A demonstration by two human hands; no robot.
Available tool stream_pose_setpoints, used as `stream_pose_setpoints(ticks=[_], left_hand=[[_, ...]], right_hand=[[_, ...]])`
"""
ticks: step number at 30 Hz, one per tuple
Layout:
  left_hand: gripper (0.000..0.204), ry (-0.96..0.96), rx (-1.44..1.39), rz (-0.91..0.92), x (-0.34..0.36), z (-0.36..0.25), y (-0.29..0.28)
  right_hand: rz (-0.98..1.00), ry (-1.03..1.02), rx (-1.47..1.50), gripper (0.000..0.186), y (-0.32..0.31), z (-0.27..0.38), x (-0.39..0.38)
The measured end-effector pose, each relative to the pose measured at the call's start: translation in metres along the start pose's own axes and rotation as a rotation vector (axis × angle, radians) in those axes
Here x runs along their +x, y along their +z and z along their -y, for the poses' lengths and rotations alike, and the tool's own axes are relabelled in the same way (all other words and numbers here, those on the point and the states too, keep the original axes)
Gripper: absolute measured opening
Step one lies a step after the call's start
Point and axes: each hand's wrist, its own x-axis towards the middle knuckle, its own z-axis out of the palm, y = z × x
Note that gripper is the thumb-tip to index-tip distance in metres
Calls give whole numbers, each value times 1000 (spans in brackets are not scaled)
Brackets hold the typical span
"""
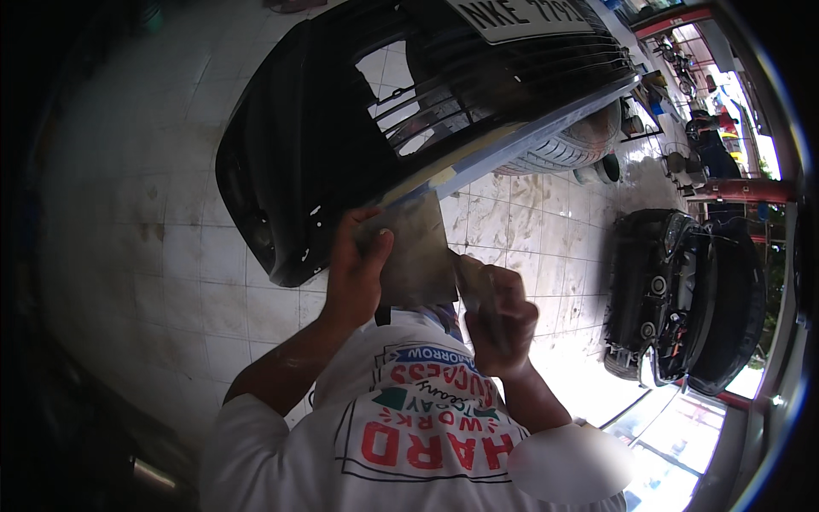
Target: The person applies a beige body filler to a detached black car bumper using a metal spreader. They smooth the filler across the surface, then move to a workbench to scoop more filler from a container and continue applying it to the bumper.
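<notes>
My left hand point(358, 269) is closed on a flat metal plate point(414, 247), holding it below the lower edge of a black car bumper point(281, 154). My right hand point(503, 316) grips a thin flat blade, like a putty spreader point(474, 282), at the plate's right edge; the blade is blurred. A pale strip of filler or primer point(503, 145) runs along the bumper edge above the plate. The bumper has a cut-out opening with slats and a licence plate point(512, 21) at the top.
A tyre point(563, 149) sits under the bumper's right part on the tiled floor point(153, 239). A dark car point(648, 299) with its bonnet raised stands to the right. Motorbikes point(682, 68), dark containers point(607, 169) and red pillars point(742, 189) are farther back on the right.
</notes>
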Motion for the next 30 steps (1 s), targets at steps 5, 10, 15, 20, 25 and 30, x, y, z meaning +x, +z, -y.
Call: stream_pose_setpoints(ticks=[5,10,15,20,25,30], left_hand=[[29,-65,-162,-131,-9,-5,35],[29,-34,-46,-79,-14,-6,26],[27,94,193,-87,-6,-10,13],[24,640,887,169,-7,-16,23],[14,479,580,-6,-19,-31,19],[31,428,714,169,1,14,-20]], right_hand=[[192,-295,-411,63,-4,-14,4],[286,-263,-696,55,-36,-42,-7],[397,-35,-1041,54,-69,-40,-3],[249,-190,-1057,42,-42,-32,-9],[547,266,-812,49,-20,-65,-18],[-320,635,536,63,-36,-84,8]])
